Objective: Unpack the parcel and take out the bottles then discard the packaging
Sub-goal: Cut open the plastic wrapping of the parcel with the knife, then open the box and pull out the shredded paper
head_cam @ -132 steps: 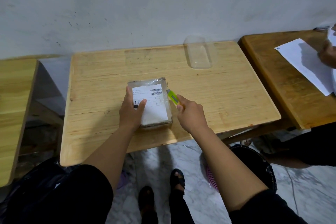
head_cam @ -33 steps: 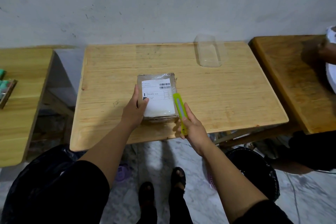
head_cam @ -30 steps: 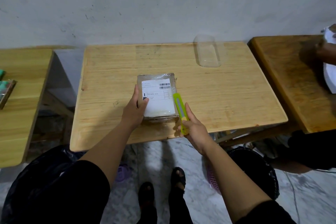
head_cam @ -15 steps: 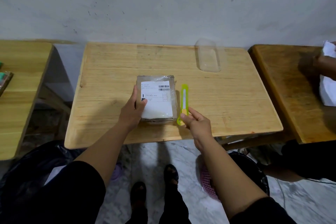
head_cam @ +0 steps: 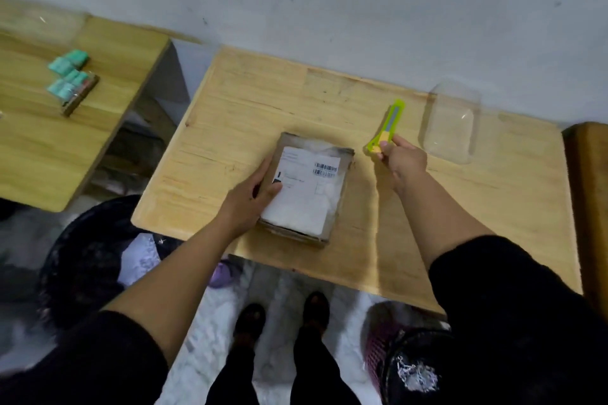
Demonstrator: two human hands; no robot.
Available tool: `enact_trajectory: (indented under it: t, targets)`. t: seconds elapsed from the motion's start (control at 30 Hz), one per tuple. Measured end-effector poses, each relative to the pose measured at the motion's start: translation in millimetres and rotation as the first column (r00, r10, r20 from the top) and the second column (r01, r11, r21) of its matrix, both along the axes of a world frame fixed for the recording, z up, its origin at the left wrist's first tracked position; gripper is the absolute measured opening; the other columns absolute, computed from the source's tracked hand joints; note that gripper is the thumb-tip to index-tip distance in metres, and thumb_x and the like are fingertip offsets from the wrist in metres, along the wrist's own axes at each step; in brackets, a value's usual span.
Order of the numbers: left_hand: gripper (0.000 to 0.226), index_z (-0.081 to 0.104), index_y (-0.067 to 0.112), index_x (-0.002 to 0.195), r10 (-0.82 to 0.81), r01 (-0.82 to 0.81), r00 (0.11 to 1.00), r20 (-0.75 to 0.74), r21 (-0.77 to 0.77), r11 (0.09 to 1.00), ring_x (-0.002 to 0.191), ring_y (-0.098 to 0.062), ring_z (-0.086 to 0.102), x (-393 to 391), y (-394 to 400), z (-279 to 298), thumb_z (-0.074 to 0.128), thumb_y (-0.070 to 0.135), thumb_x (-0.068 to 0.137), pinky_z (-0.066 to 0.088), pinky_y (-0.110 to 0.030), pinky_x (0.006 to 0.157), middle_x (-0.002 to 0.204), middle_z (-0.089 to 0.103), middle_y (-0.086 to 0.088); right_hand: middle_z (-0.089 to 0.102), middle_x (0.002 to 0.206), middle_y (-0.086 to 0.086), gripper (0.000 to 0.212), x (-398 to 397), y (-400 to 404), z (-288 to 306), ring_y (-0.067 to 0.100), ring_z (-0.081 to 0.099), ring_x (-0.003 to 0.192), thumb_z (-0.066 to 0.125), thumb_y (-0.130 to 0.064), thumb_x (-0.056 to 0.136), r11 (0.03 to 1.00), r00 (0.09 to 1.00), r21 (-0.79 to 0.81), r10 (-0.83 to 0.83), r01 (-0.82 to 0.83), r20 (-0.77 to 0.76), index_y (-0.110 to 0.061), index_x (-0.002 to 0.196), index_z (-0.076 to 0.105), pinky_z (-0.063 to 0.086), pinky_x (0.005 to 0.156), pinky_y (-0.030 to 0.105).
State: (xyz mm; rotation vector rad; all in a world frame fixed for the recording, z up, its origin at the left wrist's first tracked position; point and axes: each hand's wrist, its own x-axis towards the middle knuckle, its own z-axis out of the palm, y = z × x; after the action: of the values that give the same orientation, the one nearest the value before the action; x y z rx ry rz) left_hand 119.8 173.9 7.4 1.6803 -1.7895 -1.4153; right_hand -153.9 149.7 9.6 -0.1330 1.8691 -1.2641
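Two hands are seen over a pale wooden table with rounded corners. The parcel, a flat cardboard box under crinkled clear film with a white barcode label, lies near the table's front edge, with bare wood open behind it and to both sides. The left hand is laid on the parcel's left edge, its fingers nearly straight along the side and the thumb resting on the label. The right hand is held well to the right of the parcel, its fingers pinched on the rear end of a slim lime-green utility knife that points toward the wall. A clear plastic container sits just beside it, near the back edge. Small teal packets lie on a neighbouring table at the left.
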Motion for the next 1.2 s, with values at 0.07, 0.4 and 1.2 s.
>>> enact_trajectory:
  t: [0.07,0.4,1.2]
  targets:
    - [0.059,0.021,0.044,0.142,0.032,-0.031,0.998,-0.047,0.021,0.999,0.124,-0.011,0.048,1,1,2,0.05,0.042,0.091,0.04,-0.023,0.092,0.137,0.044,0.015,0.065,0.1,0.01,0.045,-14,-15,-10,0.001,0.051,0.041,0.064,-0.005,0.084,0.999,0.999,0.024,0.028,-0.027,-0.041,-0.009,0.128,0.054,0.045,0.046,0.01]
    - [0.057,0.024,0.051,0.138,0.066,-0.056,0.991,-0.113,0.091,0.994,0.128,-0.002,0.044,-2,5,9,0.053,0.037,0.091,0.036,-0.028,0.11,0.143,0.044,0.015,0.069,0.115,0.005,0.045,-46,-50,-37,0.02,0.065,0.105,0.069,-0.031,0.07,0.981,0.945,0.14,0.168,-0.132,-0.282,-0.017,0.113,0.067,0.049,0.099,0.033]
    - [0.113,0.027,0.034,0.143,-0.035,0.027,0.991,-0.129,-0.068,0.997,0.117,-0.001,0.045,20,34,1,0.075,0.059,0.044,0.041,-0.012,0.087,0.13,0.044,0.021,0.053,0.136,0.0,0.046,58,38,9,0.016,0.05,0.124,0.06,-0.022,0.087,0.818,0.73,0.056,0.54,-0.573,-0.419,-0.024,0.131,0.051,0.039,0.107,0.033]
